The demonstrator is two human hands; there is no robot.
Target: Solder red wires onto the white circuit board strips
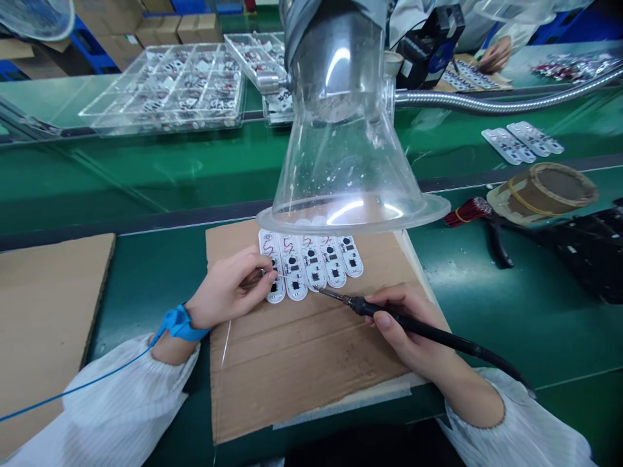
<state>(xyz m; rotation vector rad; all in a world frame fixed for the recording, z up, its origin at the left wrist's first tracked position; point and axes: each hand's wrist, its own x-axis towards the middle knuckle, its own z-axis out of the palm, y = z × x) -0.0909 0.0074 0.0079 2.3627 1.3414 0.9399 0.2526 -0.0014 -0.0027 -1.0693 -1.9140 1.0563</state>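
On the cardboard [311, 370], the left hand [224, 288] pinches solder wire [292, 277] just over the white circuit boards [311, 263], while the right hand [403, 327] grips a soldering iron [389, 316]. A slip could burn that left hand or scorch the boards.

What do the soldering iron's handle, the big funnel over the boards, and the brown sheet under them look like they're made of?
The soldering iron's handle looks like matte black plastic or rubber, dull without metallic shine. The funnel looks like clear rigid plastic, perhaps acrylic: see-through with glossy highlights. The sheet is plain brown corrugated cardboard, unfinished, with rough edges and crease lines.
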